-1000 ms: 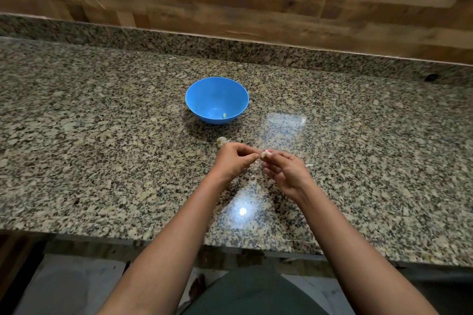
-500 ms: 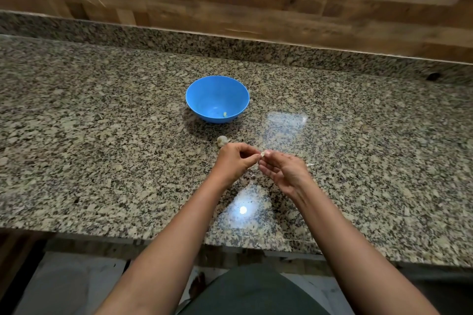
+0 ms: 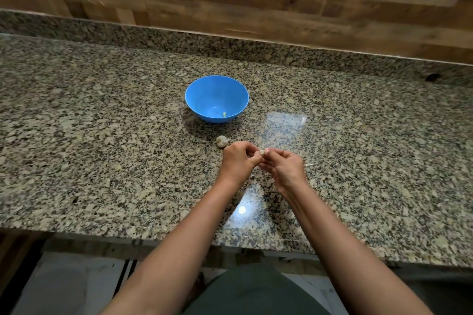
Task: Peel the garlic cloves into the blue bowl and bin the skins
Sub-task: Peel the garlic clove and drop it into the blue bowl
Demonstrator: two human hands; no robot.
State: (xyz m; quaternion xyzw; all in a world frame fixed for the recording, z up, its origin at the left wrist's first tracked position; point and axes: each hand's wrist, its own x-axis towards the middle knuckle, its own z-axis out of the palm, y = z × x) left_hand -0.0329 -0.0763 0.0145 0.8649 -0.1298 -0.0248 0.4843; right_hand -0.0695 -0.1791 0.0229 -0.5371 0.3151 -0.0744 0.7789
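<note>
A narrow grip is closed on the small pale garlic clove (image 3: 262,152), pinched between left hand (image 3: 238,160) and right hand (image 3: 284,167) above the speckled granite worktop (image 3: 102,135); light, firm, probably best nipped at its tip.

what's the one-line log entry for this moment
phase: peeling | left hand: pinches garlic clove | right hand: pinches same clove | blue bowl: one small pale piece inside | garlic bulb: on counter beside left hand

No legible text or labels
</note>
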